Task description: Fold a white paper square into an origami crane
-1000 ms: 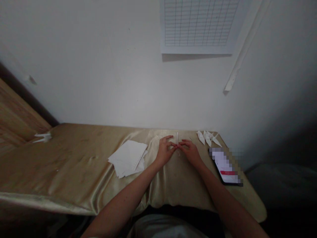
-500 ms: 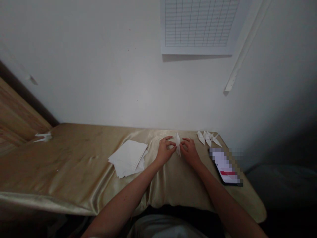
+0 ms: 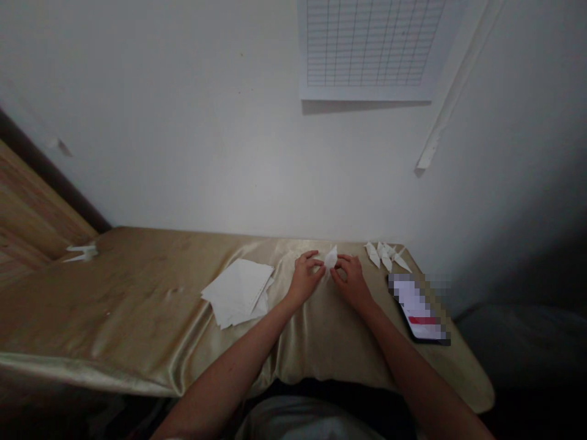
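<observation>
A small folded piece of white paper (image 3: 331,257) is held between both my hands over the gold satin cloth (image 3: 137,305) on the table. My left hand (image 3: 304,278) pinches its left side with curled fingers. My right hand (image 3: 351,282) pinches its right side, thumb and fingers pressed together. One flap of the paper stands up, tilted a little to the right.
A loose stack of white paper sheets (image 3: 238,292) lies left of my hands. Several folded white paper figures (image 3: 385,255) sit at the table's far right, and another (image 3: 81,252) at the far left. A phone (image 3: 419,307) lies at the right edge. A gridded chart (image 3: 369,46) hangs on the wall.
The paper piece went from a thin upright strip to a wider flap opened and tilted right. Both hands stayed in place, fingers shifting slightly.
</observation>
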The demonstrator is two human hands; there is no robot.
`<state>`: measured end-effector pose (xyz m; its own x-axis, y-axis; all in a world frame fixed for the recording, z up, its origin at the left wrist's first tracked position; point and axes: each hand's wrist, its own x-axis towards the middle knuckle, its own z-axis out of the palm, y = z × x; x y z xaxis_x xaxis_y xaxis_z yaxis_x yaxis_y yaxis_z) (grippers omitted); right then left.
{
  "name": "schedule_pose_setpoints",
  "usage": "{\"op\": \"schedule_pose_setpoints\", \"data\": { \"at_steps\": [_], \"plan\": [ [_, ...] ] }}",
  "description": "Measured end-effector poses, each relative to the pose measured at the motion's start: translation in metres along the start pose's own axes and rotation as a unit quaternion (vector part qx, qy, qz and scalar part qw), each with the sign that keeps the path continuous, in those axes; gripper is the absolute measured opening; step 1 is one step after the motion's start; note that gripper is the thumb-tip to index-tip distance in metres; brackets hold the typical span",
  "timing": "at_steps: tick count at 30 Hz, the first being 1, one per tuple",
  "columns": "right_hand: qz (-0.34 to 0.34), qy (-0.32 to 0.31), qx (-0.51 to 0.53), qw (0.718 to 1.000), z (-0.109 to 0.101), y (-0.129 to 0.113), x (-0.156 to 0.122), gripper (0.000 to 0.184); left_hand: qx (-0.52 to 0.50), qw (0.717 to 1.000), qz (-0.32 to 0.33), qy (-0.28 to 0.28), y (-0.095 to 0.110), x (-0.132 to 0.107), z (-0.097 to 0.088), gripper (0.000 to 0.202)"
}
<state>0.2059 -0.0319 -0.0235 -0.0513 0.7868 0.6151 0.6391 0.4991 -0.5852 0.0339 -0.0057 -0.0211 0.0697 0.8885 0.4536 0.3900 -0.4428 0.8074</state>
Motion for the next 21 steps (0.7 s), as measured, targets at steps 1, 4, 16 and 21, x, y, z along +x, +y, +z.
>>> {"op": "schedule_pose_setpoints", "data": {
  "at_steps": [1,4,16,21],
  "plan": [
    [0.0,-0.001,0.003,1.0,0.0,-0.001,0.0,0.019,0.002,1.0,0.004,0.002,0.001,-0.001,0.0,0.008],
    [0.01,-0.001,0.012,1.0,0.0,-0.001,0.0,0.021,0.007,1.0,0.009,0.005,0.004,-0.002,-0.001,0.005],
    [0.016,-0.006,0.026,1.0,-0.001,-0.001,0.002,0.026,0.033,0.998,0.053,0.029,0.013,-0.003,-0.005,0.018],
    [0.039,0.015,0.036,0.998,-0.003,-0.003,0.002,0.028,0.044,0.996,0.075,0.006,0.014,-0.002,-0.005,0.015]
  ]
}}
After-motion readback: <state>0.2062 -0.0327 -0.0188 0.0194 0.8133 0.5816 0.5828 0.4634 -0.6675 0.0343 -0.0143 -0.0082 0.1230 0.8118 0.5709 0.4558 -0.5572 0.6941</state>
